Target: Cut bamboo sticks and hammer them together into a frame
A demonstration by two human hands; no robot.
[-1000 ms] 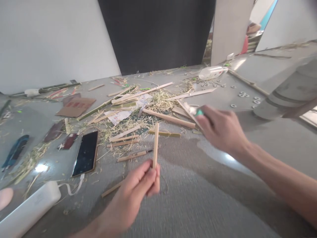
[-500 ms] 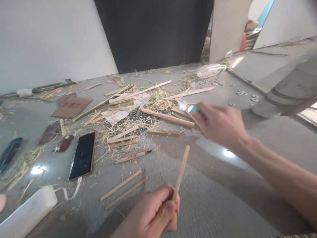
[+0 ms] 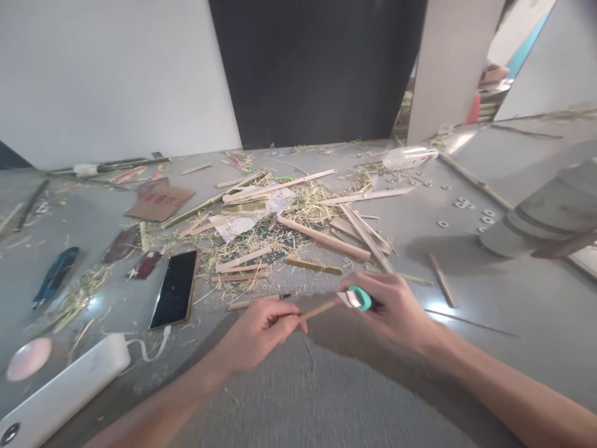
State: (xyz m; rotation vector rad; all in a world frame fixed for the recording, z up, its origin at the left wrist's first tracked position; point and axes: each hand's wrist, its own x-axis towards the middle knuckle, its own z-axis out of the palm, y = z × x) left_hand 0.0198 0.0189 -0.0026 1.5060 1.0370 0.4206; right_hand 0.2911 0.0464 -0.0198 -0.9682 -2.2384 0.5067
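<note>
Left hand (image 3: 259, 330) pinches stick (image 3: 317, 309); right hand (image 3: 392, 308) closed round cutter (image 3: 358, 298), blade at stick tip. Trimming likely; wants steady grip.

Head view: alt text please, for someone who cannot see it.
The left hand pinches a thin bamboo stick while the right hand holds a green-handled cutter at its far end. Around them, a grey table carries bamboo strips, a phone and a white power bank.
</note>
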